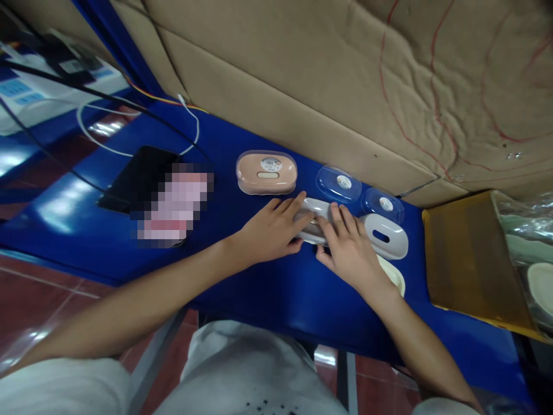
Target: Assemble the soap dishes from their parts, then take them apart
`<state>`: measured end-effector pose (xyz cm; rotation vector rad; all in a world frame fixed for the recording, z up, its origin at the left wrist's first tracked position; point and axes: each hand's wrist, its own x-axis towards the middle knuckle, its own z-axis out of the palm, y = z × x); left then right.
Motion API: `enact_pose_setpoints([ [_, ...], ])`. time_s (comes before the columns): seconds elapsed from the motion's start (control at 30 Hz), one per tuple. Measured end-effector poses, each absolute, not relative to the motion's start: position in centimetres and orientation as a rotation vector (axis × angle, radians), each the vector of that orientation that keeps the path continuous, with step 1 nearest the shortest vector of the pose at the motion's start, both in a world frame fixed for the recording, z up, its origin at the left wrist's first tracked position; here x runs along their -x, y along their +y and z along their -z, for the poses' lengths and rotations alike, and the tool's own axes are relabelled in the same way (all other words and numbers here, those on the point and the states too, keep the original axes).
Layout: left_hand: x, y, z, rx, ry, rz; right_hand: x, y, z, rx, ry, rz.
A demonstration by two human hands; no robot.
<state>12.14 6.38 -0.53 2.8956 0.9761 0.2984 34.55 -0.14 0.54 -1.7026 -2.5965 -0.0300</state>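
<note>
My left hand (276, 230) and my right hand (349, 245) meet over a light grey oval soap dish (318, 206) on the blue table. Fingers of both hands press on its inside and thumbs lie along its near side, so much of it is hidden. Just right of my right hand lies a grey oval insert (391, 235) with a dark slot. A cream oval piece (394, 276) shows partly behind my right wrist. Two clear lids (337, 180) with round stickers rest beyond my hands. A peach soap dish (268, 178) under a clear lid stands beyond my left hand.
On the left of the blue table (259, 294) lie a black device (138, 173), a pixelated pink item (177, 204) and a white cable (196, 124). An open cardboard box (466, 253) with plastic-wrapped pieces stands at right. Cardboard sheeting (294, 86) walls the back.
</note>
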Motion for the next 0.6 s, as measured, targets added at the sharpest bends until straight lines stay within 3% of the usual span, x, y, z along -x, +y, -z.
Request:
enact_pose_setpoints([
  [0.3,-11.8,6.6,0.9,-2.919,1.018,-0.376,-36.9,1.8,-0.4,1.532,-2.617,-0.273],
  [0.6,-11.3,7.3,0.1,-2.886,1.123,-0.416,-41.3,5.4,0.6,1.817,-2.373,0.053],
])
